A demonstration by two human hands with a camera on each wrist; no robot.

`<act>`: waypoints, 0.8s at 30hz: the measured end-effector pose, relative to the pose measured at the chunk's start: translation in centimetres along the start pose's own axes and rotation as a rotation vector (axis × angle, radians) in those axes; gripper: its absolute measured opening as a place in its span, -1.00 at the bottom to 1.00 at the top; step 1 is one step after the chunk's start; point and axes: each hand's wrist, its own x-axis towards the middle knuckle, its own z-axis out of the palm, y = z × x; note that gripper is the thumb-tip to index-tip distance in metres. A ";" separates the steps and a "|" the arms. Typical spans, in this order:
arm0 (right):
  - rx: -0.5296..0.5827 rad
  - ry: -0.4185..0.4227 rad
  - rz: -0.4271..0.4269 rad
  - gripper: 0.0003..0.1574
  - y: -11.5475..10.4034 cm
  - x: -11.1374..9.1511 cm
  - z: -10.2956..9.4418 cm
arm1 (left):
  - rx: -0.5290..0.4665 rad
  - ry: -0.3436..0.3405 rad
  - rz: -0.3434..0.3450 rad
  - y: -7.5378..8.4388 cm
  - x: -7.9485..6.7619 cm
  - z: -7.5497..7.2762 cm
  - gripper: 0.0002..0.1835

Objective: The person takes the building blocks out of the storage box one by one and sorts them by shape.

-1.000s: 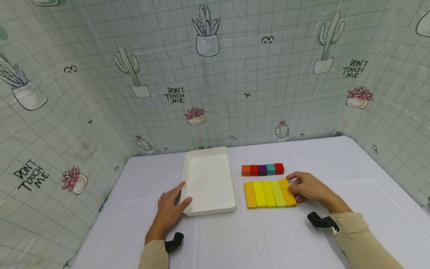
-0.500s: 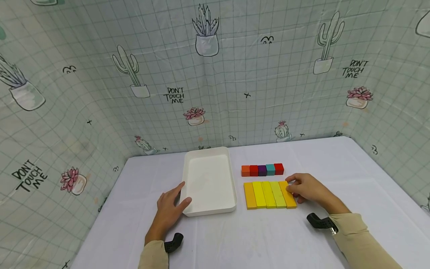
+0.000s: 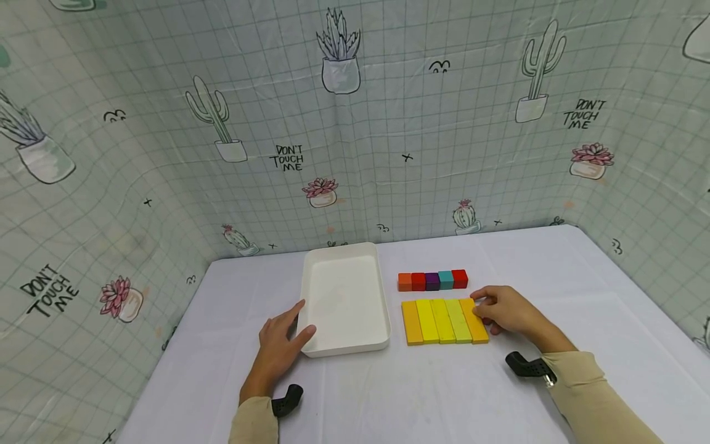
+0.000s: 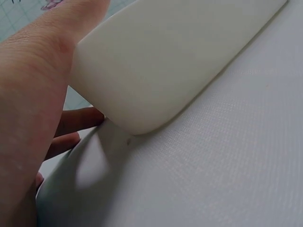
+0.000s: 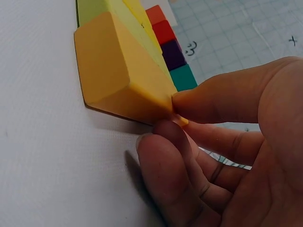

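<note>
My left hand (image 3: 277, 348) rests at the near left corner of a white rectangular tray (image 3: 346, 296), thumb and fingers spread and touching its outer sides. In the left wrist view the thumb lies against the tray wall (image 4: 142, 61). A row of several yellow and lime rectangular blocks (image 3: 442, 322) lies right of the tray, side by side. My right hand (image 3: 509, 311) touches the orange-yellow block (image 3: 473, 324) at the row's right end with bent fingertips. The right wrist view shows a finger on that block's edge and the thumb apart from it.
Beyond the yellow row stands a short line of small cubes (image 3: 432, 281) in orange, red, purple and teal. The white-covered table (image 3: 355, 394) meets a cactus-printed cloth (image 3: 383, 135) at the back and sides.
The right-end block, slanted and slightly raised a second ago, now lies level against its neighbours. My right hand has shifted slightly with it; my left hand has stayed at the tray corner.
</note>
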 end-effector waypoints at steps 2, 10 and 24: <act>-0.001 0.001 -0.002 -0.43 0.0 0.1 0.0 | -0.001 0.002 0.003 -0.1 0.0 0.0 -0.23; -0.006 0.002 -0.010 -0.44 0.0 0.2 0.2 | 0.012 -0.009 0.000 -0.1 -0.1 -0.1 -0.23; -0.008 0.038 -0.034 -0.44 0.4 -0.3 -0.1 | -0.040 0.005 -0.024 -0.3 -0.6 -0.1 -0.29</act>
